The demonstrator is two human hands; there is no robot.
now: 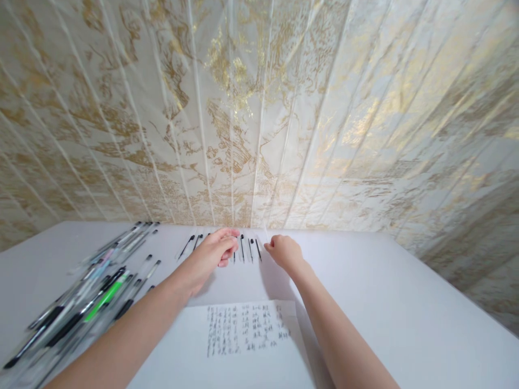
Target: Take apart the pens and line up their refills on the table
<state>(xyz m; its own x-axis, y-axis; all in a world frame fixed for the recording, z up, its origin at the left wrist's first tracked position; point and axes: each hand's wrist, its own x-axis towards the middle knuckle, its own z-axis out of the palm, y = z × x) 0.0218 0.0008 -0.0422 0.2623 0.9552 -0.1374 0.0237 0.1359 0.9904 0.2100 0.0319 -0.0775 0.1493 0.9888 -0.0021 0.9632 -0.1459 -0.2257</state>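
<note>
My left hand hovers over a row of thin black pen refills near the back of the table. Its fingers are curled inward, and anything between them is too small to make out. Part of the row is hidden behind this hand. Just right of the row, my right hand is closed in a pinch on a thin, clear, tube-like piece that points up and back. Closest to this hand lies the rightmost refill. Below both hands is a white sheet of paper with handwritten characters.
Many pens lie in a loose pile at the left, blurred, with a bright green one among them. The white table meets a gold-patterned, pleated curtain along its back edge.
</note>
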